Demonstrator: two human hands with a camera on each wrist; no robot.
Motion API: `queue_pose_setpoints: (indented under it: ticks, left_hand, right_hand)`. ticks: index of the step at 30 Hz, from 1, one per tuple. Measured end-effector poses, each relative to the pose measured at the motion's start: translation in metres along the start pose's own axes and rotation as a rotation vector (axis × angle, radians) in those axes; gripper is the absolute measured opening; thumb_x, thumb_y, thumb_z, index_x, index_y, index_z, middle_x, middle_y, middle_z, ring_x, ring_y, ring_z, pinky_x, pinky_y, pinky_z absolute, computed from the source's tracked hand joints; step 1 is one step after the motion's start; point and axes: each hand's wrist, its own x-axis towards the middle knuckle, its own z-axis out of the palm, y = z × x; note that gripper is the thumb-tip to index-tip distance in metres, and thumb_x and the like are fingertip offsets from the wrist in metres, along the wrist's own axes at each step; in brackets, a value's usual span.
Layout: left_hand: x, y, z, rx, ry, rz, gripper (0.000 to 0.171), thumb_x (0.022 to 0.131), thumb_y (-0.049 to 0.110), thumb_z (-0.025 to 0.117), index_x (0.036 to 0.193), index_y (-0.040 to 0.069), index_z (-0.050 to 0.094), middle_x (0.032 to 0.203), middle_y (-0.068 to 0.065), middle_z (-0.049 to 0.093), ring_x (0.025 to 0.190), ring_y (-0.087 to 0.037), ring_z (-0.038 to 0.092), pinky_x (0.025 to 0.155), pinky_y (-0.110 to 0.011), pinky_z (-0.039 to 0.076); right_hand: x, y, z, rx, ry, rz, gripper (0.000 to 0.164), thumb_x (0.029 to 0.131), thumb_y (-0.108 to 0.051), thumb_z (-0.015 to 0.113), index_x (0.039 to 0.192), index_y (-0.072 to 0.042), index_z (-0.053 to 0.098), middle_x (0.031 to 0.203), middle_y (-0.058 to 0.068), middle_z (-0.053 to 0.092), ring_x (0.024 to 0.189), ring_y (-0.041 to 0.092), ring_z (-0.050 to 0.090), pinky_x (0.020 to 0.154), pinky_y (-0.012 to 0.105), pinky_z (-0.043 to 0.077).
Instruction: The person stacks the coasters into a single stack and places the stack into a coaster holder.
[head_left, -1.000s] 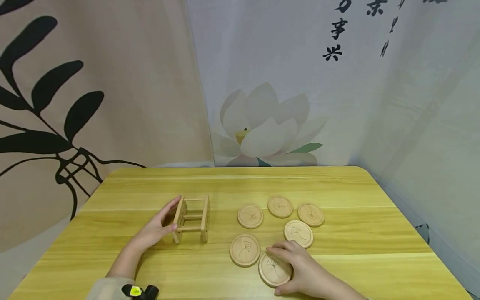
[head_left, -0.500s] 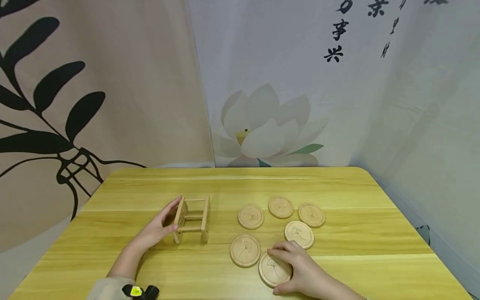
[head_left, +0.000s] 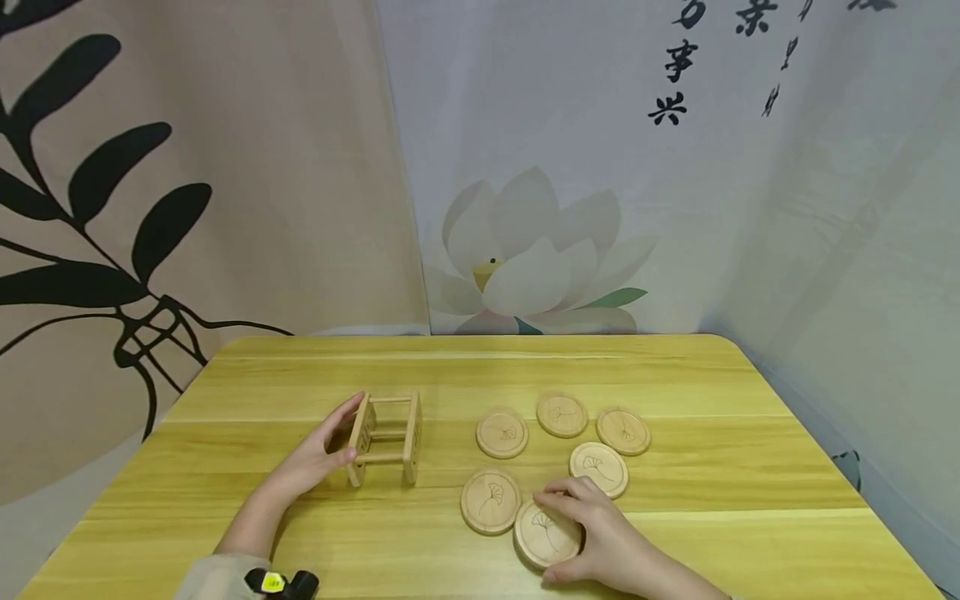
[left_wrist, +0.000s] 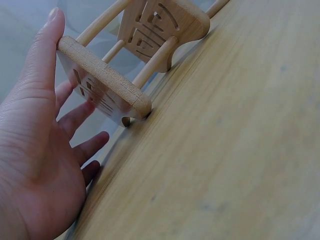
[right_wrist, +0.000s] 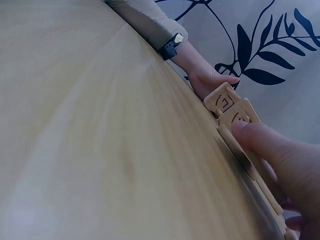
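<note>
My left hand (head_left: 311,458) holds the near end panel of a small wooden coaster rack (head_left: 386,435). In the left wrist view the thumb lies along the panel's edge (left_wrist: 105,75), with the fingers spread behind its outer, cut-out face. The rack stands with its rods running between two end panels. My right hand (head_left: 600,533) grips a round wooden coaster (head_left: 546,535) by its rim, thumb at the near side and fingers at the far side. A ginkgo leaf is engraved on its face. The palm and fingers partly cover its right edge.
More engraved coasters lie flat on the wooden table (head_left: 225,433): one (head_left: 491,501) just left of the gripped one, one (head_left: 598,469) behind it, and others (head_left: 502,432) farther back. A printed curtain (head_left: 540,125) hangs behind the table.
The right hand's thumb has drawn in closer on the coaster's near rim, and the coaster has shifted slightly left and tilted up a little. The left hand and rack stay in place.
</note>
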Motion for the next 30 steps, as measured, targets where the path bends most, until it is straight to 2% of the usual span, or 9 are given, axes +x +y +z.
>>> queue_pose_setpoints:
  ticks: [6, 14, 24, 30]
  left_hand:
    - [-0.001, 0.0, 0.0, 0.001, 0.002, -0.004, 0.078, 0.094, 0.019, 0.064, 0.155, 0.022, 0.016, 0.148, -0.024, 0.029, 0.131, -0.047, 0.028, 0.091, -0.076, 0.022]
    - [0.0, 0.0, 0.0, 0.007, 0.006, -0.004, 0.079, 0.093, 0.018, 0.065, 0.155, 0.022, 0.016, 0.148, -0.024, 0.029, 0.131, -0.048, 0.027, 0.092, -0.075, 0.022]
    - [0.001, 0.001, 0.001, 0.009, 0.005, -0.01, 0.079, 0.093, 0.018, 0.065, 0.155, 0.021, 0.016, 0.148, -0.025, 0.029, 0.131, -0.048, 0.027, 0.092, -0.075, 0.023]
    - [0.0, 0.001, 0.001, -0.003, 0.0, -0.012, 0.078, 0.094, 0.02, 0.064, 0.155, 0.021, 0.016, 0.148, -0.025, 0.029, 0.131, -0.048, 0.026, 0.091, -0.075, 0.024]
  right_hand:
    - [0.007, -0.001, 0.003, 0.004, 0.058, -0.033, 0.08, 0.064, -0.05, 0.085, 0.129, -0.011, 0.061, 0.128, -0.008, 0.051, 0.114, 0.013, 0.044, 0.09, 0.042, 0.046]
    - [0.02, -0.006, 0.006, 0.07, 0.036, 0.022, 0.082, 0.063, -0.051, 0.085, 0.131, -0.013, 0.06, 0.13, -0.011, 0.049, 0.118, 0.012, 0.042, 0.093, 0.043, 0.044]
    - [0.036, -0.01, 0.016, 0.083, 0.043, 0.011, 0.084, 0.062, -0.052, 0.085, 0.132, -0.013, 0.059, 0.129, -0.015, 0.048, 0.118, 0.011, 0.041, 0.093, 0.042, 0.044]
    - [0.044, -0.011, 0.022, 0.083, 0.051, -0.037, 0.085, 0.063, -0.052, 0.084, 0.132, -0.009, 0.059, 0.13, -0.006, 0.05, 0.119, 0.015, 0.041, 0.093, 0.045, 0.043]
